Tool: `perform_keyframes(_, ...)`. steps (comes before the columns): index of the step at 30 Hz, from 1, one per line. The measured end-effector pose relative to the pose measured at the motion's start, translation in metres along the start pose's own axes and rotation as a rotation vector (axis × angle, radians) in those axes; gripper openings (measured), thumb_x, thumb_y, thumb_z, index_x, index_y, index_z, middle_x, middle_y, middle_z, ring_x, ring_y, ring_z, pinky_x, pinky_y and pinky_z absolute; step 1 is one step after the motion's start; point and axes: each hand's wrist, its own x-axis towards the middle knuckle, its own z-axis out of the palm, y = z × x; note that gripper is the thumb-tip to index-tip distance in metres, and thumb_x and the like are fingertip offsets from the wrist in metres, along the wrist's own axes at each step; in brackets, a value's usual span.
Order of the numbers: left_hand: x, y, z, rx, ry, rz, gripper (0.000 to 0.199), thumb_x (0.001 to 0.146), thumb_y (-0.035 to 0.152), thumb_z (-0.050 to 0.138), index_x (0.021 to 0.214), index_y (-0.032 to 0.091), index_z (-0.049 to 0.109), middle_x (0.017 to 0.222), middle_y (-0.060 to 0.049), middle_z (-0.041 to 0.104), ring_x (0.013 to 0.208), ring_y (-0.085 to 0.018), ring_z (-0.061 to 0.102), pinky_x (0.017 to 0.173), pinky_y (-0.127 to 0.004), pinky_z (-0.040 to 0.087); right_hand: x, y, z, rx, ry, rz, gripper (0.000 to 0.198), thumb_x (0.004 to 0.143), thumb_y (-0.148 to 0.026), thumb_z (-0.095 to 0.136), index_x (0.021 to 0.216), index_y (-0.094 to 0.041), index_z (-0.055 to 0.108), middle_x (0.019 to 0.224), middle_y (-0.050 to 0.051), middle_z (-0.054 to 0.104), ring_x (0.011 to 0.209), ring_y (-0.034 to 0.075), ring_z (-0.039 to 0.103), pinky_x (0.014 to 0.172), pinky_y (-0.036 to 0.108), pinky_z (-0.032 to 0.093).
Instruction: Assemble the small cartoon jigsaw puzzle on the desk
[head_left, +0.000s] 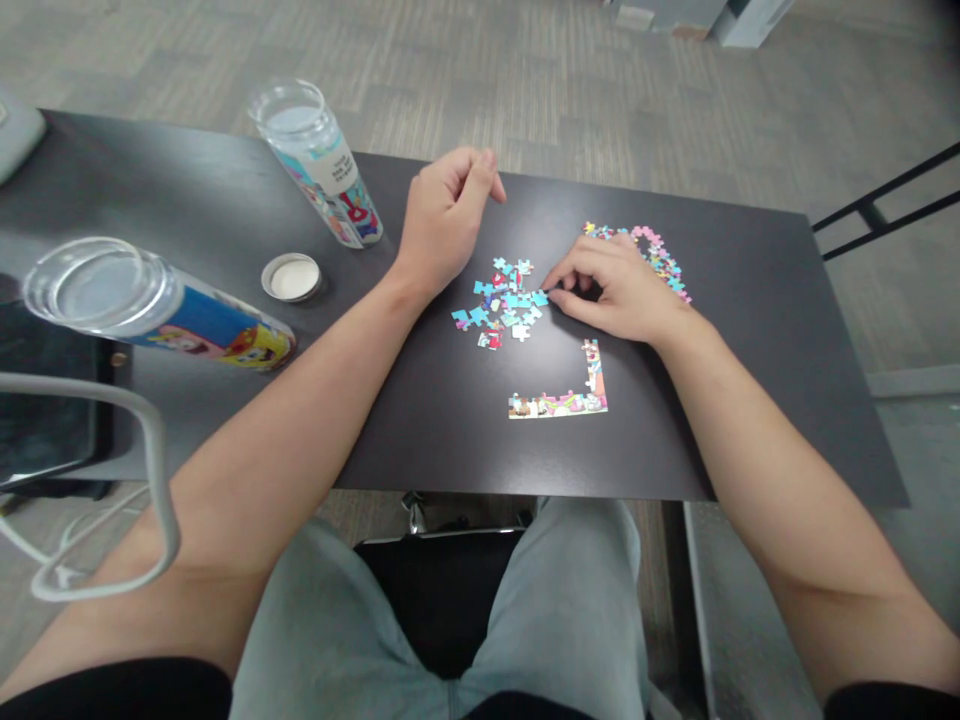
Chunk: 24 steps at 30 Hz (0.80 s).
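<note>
My right hand reaches over the table with thumb and forefinger pinched at the edge of a light-blue puzzle piece. That piece is at the right side of a loose cluster of blue, red and white puzzle pieces. Beyond the cluster on the left, my left hand is curled into a loose fist, and I see nothing in it. Nearer to me lies a joined L-shaped strip of puzzle border. A second pile of multicoloured pieces is partly hidden behind my right hand.
Two clear-topped printed cylinders, one taller and one by the far edge, stand left. A round lid lies between them. A white cable loops over a dark device. The dark table ends close to my lap.
</note>
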Motion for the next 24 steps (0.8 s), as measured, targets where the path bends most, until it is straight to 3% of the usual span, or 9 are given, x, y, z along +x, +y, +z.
perform_keyframes(1,0.001,-0.006,-0.003,0.026,0.103,0.035,0.064,0.12,0.089,0.047,0.087,0.038,0.068,0.071,-0.004,0.054,0.082,-0.031,0.057,0.084,-0.054,0.049,0.0,0.0,0.0,0.001,-0.001,0.003,0.015,0.113,-0.04,0.076,0.116,-0.032,0.088,0.105,0.006,0.08,0.094,0.032,0.071,0.11,0.058,0.049)
perform_keyframes(3,0.001,-0.017,-0.006,0.054,0.141,0.043,0.053,0.113,0.083,0.065,0.085,0.038,0.067,0.074,-0.004,0.062,0.079,-0.031,0.06,0.084,-0.055,0.051,0.001,0.001,-0.001,-0.004,0.002,0.008,0.014,0.113,-0.04,0.076,0.116,-0.032,0.088,0.104,0.006,0.08,0.093,0.031,0.07,0.11,0.058,0.05)
perform_keyframes(6,-0.001,-0.029,-0.005,0.077,0.046,0.02,0.036,0.101,0.068,0.09,0.095,0.037,0.073,0.078,-0.002,0.07,0.082,-0.032,0.069,0.085,-0.054,0.057,0.001,0.002,-0.002,-0.016,0.022,0.005,0.014,0.113,-0.04,0.077,0.117,-0.032,0.088,0.103,0.006,0.079,0.091,0.03,0.068,0.11,0.058,0.05)
perform_keyframes(9,-0.001,-0.033,-0.006,0.101,-0.036,0.016,0.032,0.092,0.055,0.101,0.102,0.036,0.078,0.08,-0.001,0.074,0.089,-0.033,0.077,0.09,-0.053,0.062,0.0,0.004,-0.002,-0.032,0.026,0.011,0.015,0.115,-0.042,0.077,0.118,-0.032,0.087,0.103,0.005,0.078,0.092,0.03,0.069,0.113,0.06,0.049)
perform_keyframes(16,-0.003,-0.024,-0.014,0.145,-0.197,0.049,0.028,0.087,0.057,0.104,0.093,0.038,0.084,0.081,-0.001,0.078,0.091,-0.033,0.077,0.086,-0.05,0.06,-0.003,0.01,-0.007,-0.06,0.02,-0.002,0.025,0.121,-0.053,0.077,0.12,-0.031,0.088,0.106,0.007,0.081,0.092,0.028,0.068,0.113,0.063,0.047)
perform_keyframes(20,-0.001,-0.025,-0.01,0.128,-0.147,0.06,0.028,0.095,0.057,0.098,0.088,0.036,0.081,0.074,-0.001,0.072,0.086,-0.032,0.073,0.082,-0.049,0.057,-0.004,0.012,-0.006,-0.074,0.041,0.016,0.032,0.118,-0.06,0.078,0.121,-0.031,0.09,0.105,0.006,0.083,0.091,0.028,0.069,0.112,0.062,0.049)
perform_keyframes(24,0.004,-0.03,-0.007,0.104,-0.058,0.06,0.049,0.108,0.06,0.088,0.074,0.033,0.065,0.066,-0.001,0.059,0.08,-0.03,0.068,0.082,-0.048,0.055,-0.004,0.008,-0.004,-0.077,0.03,0.02,0.033,0.116,-0.062,0.079,0.125,-0.035,0.093,0.108,0.007,0.084,0.096,0.032,0.073,0.114,0.061,0.049)
